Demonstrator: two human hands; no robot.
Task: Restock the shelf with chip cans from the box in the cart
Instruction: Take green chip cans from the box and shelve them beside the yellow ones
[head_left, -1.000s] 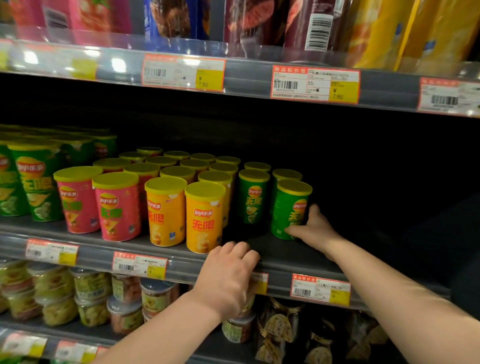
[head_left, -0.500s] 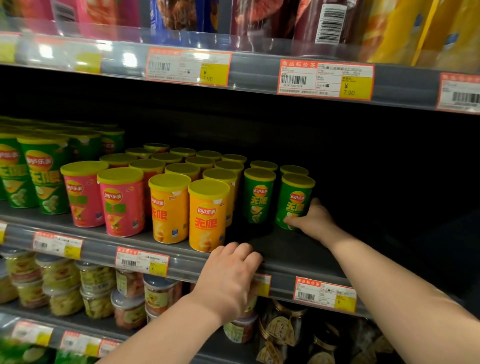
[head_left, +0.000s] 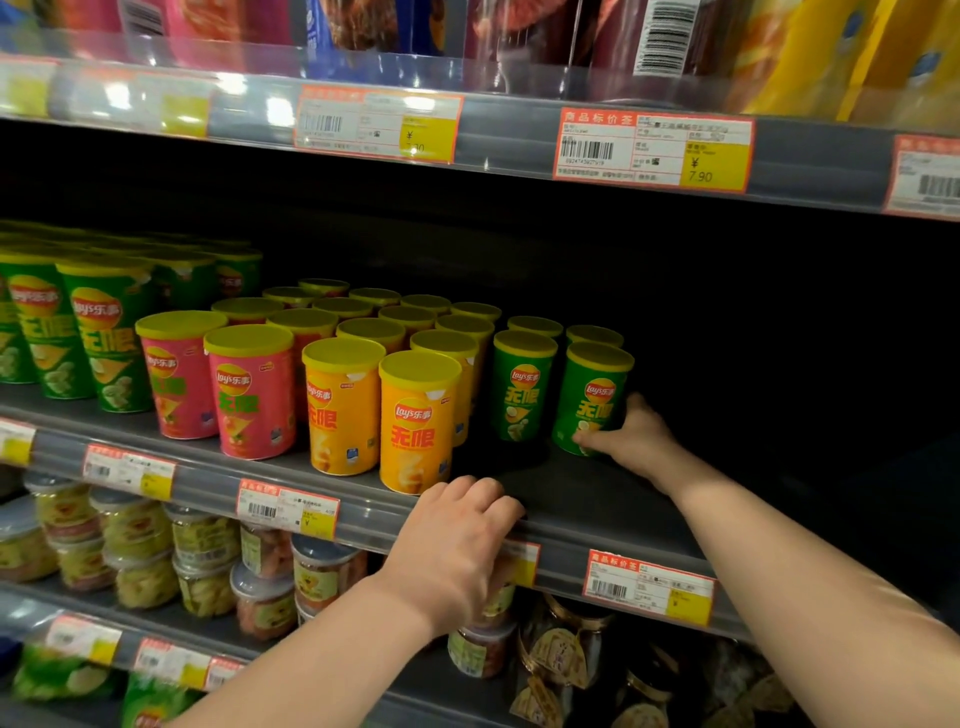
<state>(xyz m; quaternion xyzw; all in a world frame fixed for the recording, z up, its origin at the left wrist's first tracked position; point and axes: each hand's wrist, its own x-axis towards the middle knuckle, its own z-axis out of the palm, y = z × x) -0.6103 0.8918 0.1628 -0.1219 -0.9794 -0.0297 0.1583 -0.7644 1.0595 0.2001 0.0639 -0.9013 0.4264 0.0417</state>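
Cans of chips stood upright in rows on the middle shelf (head_left: 582, 499), all short cylinders with flat yellow lids: taller green ones at the far left, then pink cans (head_left: 252, 392), orange cans (head_left: 418, 423) and two files of green cans at the right end. The right hand (head_left: 631, 436) was wrapped around the lower part of the rightmost front green can (head_left: 595, 397), thumb behind it and fingers across its base, the can standing on the shelf just beside its green neighbour (head_left: 522, 387). To the right of that can the shelf was dark and bare. The left hand (head_left: 457, 540) lay palm down over the shelf's front lip, fingers curled over the edge and gripping it, just below the nearest orange can and holding no can. A grey rail along the lip carried red-and-yellow price tags (head_left: 649, 592). Below were clear plastic tubs (head_left: 202, 545) of snacks with round lids, stacked in twos. The upper shelf (head_left: 509, 135) held glossy bags behind a clear strip. Neither box nor cart showed.
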